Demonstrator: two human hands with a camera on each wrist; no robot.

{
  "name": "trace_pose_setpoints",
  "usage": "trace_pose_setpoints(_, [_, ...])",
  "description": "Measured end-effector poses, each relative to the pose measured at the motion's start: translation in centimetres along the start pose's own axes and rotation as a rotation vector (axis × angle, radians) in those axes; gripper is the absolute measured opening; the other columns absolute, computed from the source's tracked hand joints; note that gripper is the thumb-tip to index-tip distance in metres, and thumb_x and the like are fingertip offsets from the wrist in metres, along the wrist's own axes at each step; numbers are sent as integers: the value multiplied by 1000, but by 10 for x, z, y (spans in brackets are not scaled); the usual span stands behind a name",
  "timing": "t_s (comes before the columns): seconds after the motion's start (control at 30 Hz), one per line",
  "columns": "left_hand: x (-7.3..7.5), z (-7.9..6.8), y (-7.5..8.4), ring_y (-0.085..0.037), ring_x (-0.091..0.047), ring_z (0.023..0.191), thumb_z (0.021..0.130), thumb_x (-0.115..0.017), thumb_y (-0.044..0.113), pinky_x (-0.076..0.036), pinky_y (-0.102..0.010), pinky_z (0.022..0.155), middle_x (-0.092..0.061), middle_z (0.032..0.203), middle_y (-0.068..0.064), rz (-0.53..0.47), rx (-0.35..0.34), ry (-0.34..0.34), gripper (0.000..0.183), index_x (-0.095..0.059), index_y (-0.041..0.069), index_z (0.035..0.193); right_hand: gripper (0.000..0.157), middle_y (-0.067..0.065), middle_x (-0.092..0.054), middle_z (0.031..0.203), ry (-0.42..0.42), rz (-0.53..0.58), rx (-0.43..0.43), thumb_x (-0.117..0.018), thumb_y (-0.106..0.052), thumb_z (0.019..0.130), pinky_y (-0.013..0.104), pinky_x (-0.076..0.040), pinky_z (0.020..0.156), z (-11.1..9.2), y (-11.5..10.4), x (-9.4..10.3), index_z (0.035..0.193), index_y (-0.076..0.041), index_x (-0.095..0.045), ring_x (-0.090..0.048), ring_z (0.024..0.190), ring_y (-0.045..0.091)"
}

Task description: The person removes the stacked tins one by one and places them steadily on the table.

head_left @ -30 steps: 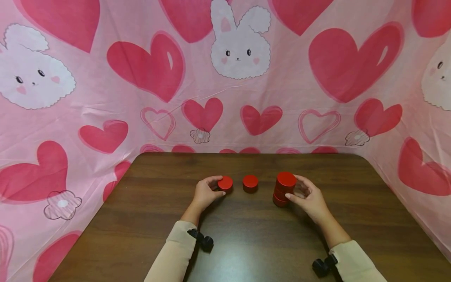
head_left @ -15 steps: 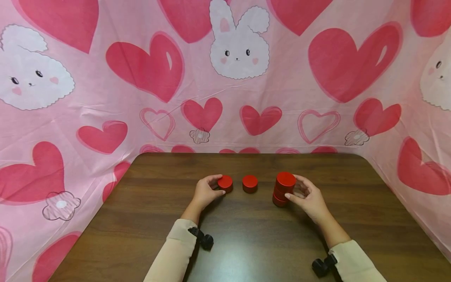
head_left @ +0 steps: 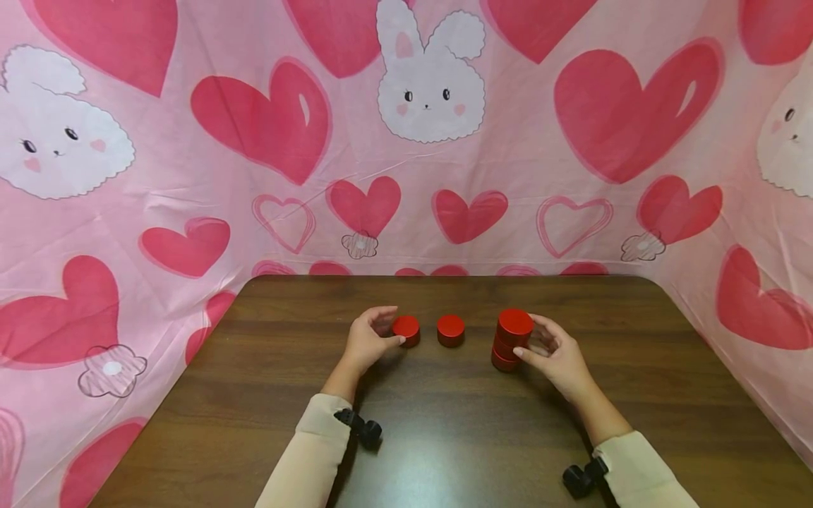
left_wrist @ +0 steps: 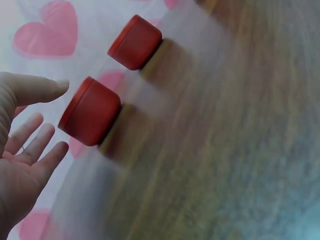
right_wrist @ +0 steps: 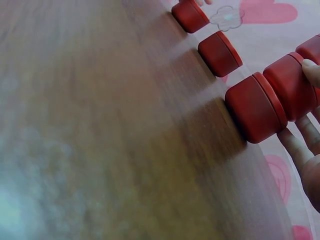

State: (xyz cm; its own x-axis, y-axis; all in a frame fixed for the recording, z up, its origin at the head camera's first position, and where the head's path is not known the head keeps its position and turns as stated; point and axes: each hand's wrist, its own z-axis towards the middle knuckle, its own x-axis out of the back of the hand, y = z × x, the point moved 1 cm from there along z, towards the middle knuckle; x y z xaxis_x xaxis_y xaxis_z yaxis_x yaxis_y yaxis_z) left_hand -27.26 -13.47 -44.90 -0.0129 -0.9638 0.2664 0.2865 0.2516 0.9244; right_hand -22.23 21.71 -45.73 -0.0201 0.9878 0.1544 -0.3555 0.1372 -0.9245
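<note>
Three small round red lidded tins stand in a stack (head_left: 513, 331) on the right of the table. My right hand (head_left: 564, 363) grips this stack from its right side, with the thumb (right_wrist: 311, 72) against the middle tin (right_wrist: 290, 85) and the fingers on the other side. A single red tin (head_left: 451, 331) stands left of the stack, touched by neither hand. Farther left is another red tin (head_left: 406, 331), with my left hand (head_left: 365, 344) beside it. In the left wrist view, the left thumb and fingers are spread, with a gap to that tin (left_wrist: 91, 112).
The brown wood-grain table (head_left: 457, 423) has rounded far corners. A pink cloth (head_left: 406, 162) with hearts and rabbits hangs behind it and along both sides. Black wrist cameras sit on the left sleeve (head_left: 311, 444) and right sleeve (head_left: 641, 469).
My left hand has let go of the leftmost tin, its fingers spreading and drawing slightly left. The right hand and the stack stay where they were.
</note>
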Motion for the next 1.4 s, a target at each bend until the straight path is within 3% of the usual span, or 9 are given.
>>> trace_pose_setpoints(0.17, [-1, 2, 6, -41, -64, 105, 68, -82, -11, -51, -51, 91, -62, 117, -28, -11, -34, 10, 54, -65, -2, 119, 63, -19, -62, 114, -4, 4, 12, -74, 8, 80, 16, -50, 87, 0, -1, 0, 135, 9, -44, -59, 104, 1])
trace_pose_setpoints(0.27, [-2, 6, 1, -38, -64, 105, 68, -84, -8, -52, -48, 90, -63, 119, -25, -16, -47, 11, 55, -67, 4, 118, 62, -18, -62, 114, -6, 0, 11, -74, 7, 81, 16, -50, 87, 0, 0, 0, 135, 8, -44, -59, 105, 1])
trace_pose_setpoints(0.5, [-8, 9, 18, -45, -60, 109, 69, -85, -5, -50, -51, 93, -64, 117, -19, -40, -100, -7, 53, -67, 3, 118, 64, -18, -61, 115, -8, -19, -21, -75, 4, 81, 16, -50, 88, 0, 0, 2, 137, 7, -44, -58, 105, -1])
trace_pose_setpoints(0.73, [-17, 7, 32, -34, -64, 106, 70, -84, -5, -51, -51, 92, -61, 121, -21, -54, -119, -41, 53, -66, 3, 119, 63, -12, -61, 115, -9, -43, -42, -76, 3, 81, 16, -50, 87, 0, 0, 3, 136, 7, -46, -58, 104, -1])
trace_pose_setpoints(1.0, [-27, 6, 43, -34, -62, 110, 71, -83, -6, -49, -51, 95, -60, 121, -20, -82, -166, -96, 52, -65, 1, 120, 62, -7, -61, 116, -6, -44, -45, -77, 2, 81, 17, -50, 88, 1, 1, 3, 135, 8, -47, -58, 104, -1])
trace_pose_setpoints(1.17, [-34, 7, 49, -38, -58, 114, 71, -80, -10, -46, -53, 98, -58, 123, -25, -98, -181, -140, 54, -63, -3, 122, 65, 14, -58, 125, -11, -47, -67, -77, 1, 80, 17, -50, 87, 0, 1, 2, 136, 8, -45, -58, 105, -1])
trace_pose_setpoints(1.27, [-36, 4, 61, -43, -56, 114, 72, -78, -13, -44, -57, 98, -55, 123, -32, -115, -208, -177, 52, -61, -9, 121, 65, 22, -56, 127, -13, -40, -66, -77, 2, 80, 17, -50, 87, 0, 3, 1, 136, 8, -45, -58, 105, 0])
trace_pose_setpoints(1.4, [-38, -2, 78, -43, -56, 111, 72, -76, -15, -45, -58, 96, -55, 120, -34, -125, -246, -205, 48, -60, -13, 118, 65, 6, -62, 120, -18, -22, -62, -78, 4, 78, 17, -51, 86, 0, 6, 1, 134, 8, -47, -59, 104, 1])
